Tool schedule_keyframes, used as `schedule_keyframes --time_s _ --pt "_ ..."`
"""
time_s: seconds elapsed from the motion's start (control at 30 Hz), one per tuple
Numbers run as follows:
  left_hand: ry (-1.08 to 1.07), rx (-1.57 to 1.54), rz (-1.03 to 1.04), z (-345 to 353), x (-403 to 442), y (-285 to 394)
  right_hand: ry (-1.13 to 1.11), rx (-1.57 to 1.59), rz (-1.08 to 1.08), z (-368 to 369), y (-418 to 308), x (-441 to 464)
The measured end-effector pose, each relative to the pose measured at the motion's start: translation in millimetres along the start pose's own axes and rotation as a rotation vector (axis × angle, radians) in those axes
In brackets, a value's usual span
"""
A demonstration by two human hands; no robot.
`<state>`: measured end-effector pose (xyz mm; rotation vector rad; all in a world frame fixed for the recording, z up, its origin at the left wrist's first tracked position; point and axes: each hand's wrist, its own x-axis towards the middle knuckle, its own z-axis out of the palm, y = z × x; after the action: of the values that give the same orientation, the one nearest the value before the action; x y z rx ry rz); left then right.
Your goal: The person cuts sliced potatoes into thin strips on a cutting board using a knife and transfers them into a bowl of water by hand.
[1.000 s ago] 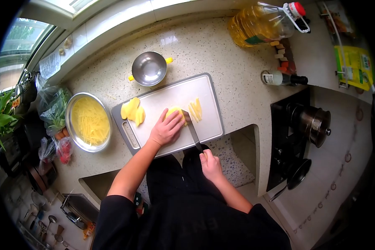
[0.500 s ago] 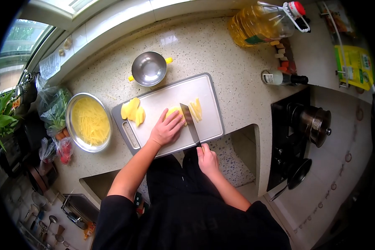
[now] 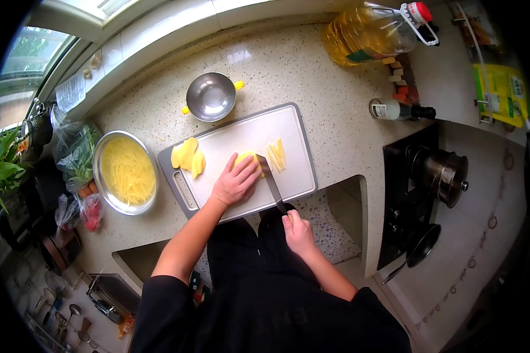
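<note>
My left hand point(image 3: 237, 182) presses down on pale yellow potato slices point(image 3: 247, 159), its fingers holding them against the cutting board point(image 3: 212, 191). My right hand point(image 3: 298, 230) is closed around the handle of a kitchen knife point(image 3: 271, 183). The blade's far end is at the right edge of the held slices, by my left fingertips. Just right of the blade lie several cut potato strips point(image 3: 276, 155). A pile of potato slices point(image 3: 188, 157) sits at the board's left end. My palm and fingers partly hide the slices under them.
A metal bowl of potato shreds point(image 3: 128, 170) stands left of the board. Behind it is a steel bowl with yellow handles point(image 3: 211, 97). An oil jug point(image 3: 365, 35) and a dark-necked bottle point(image 3: 397, 110) stand back right, near the stove point(image 3: 403, 200) with its pot point(image 3: 444, 176).
The knife has shifted slightly, its handle and my right hand moving a little right and toward me. The blade now appears more edge-on. My left hand stays in place.
</note>
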<state>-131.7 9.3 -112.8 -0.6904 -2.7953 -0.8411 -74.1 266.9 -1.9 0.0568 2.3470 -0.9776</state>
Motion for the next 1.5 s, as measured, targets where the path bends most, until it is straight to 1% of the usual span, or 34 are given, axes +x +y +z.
schedule_keyframes --time_s 0.37,0.47,0.57,0.67,0.87,1.17,1.5 --pt "-0.02 0.002 -0.002 -1.3 0.6 -0.1 -0.014 -0.094 0.031 5.7 -7.8 10.0" --pt "-0.019 0.001 -0.007 -1.4 1.3 0.3 0.023 -0.097 0.031 11.9 -4.1 13.7" --pt "-0.013 -0.006 -0.007 -1.2 1.6 1.2 0.048 -0.016 -0.016 12.6 -0.8 15.8" --pt "-0.009 -0.005 -0.002 -2.6 -0.1 0.5 0.053 0.048 -0.009 12.0 7.7 11.2" --pt "0.004 -0.01 -0.001 0.1 -0.8 -0.4 0.009 -0.001 -0.019 -1.1 0.1 1.7" --pt "0.004 -0.013 -0.004 -0.2 0.1 -0.2 0.033 0.021 -0.056 -0.1 -0.9 1.3" --pt "0.008 -0.014 -0.001 -1.2 0.5 0.0 0.029 0.017 -0.038 1.0 1.5 0.0"
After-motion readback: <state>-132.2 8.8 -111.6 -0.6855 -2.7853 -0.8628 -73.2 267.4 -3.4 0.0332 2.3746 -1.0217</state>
